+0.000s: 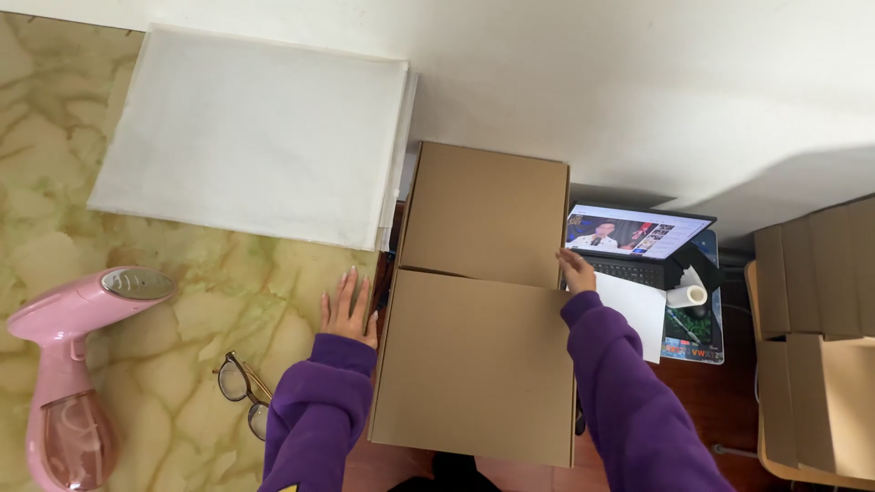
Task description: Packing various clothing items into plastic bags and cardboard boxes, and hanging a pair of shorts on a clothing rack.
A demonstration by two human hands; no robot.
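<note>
A brown cardboard box (474,355) lies in front of me with its lid flap (488,214) folded open toward the wall. My left hand (348,307) rests flat, fingers spread, against the box's left side. My right hand (576,271) touches the box's right edge near the hinge of the flap, fingers apart. Both arms wear purple sleeves. Neither hand holds anything.
A stack of white sheets (255,137) leans at the wall, upper left. A pink handheld steamer (68,364) and glasses (244,394) lie on the marbled surface at left. An open laptop (633,239), paper and a tape roll (685,295) sit at right, more cardboard boxes (816,337) far right.
</note>
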